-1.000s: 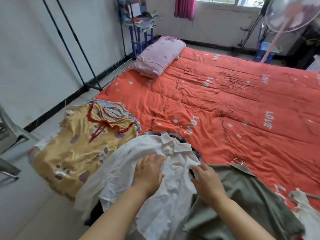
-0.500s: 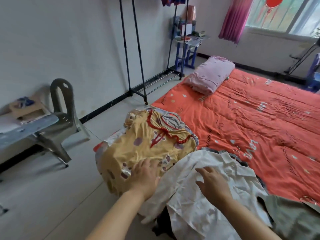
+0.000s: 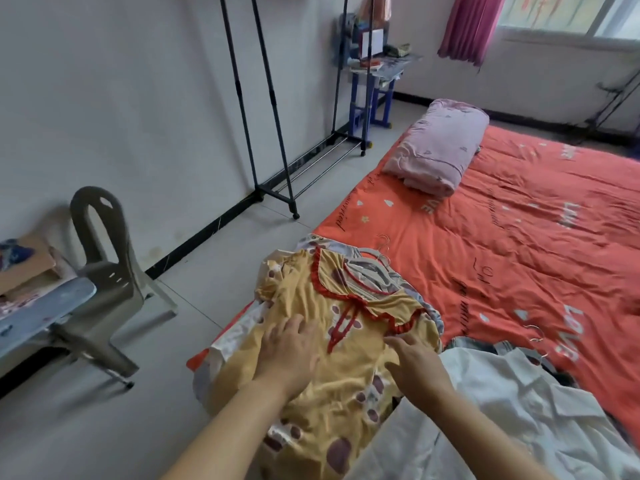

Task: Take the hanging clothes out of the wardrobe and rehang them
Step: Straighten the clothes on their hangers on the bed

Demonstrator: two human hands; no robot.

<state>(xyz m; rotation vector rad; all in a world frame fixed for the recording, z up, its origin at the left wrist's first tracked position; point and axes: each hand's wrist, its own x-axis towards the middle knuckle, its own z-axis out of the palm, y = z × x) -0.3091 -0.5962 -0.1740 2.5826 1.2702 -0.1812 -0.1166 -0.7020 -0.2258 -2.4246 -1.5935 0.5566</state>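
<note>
Half a second ago my right hand (image 3: 414, 362) lay on the shirt (image 3: 554, 410) and my left hand (image 3: 289, 348) sat at the lower edge of the dress (image 3: 346, 386); now both are further up the dress. My left hand presses flat with its fingers spread, my right rests straight fingertips near the collar, gripping nothing. The dress tops a pile on the bed (image 3: 519, 237) corner, just left of the shirt: yellow, rumpled, purplish spots, red frilled collar and bow, a hanger (image 3: 375, 271) in its neck
</note>
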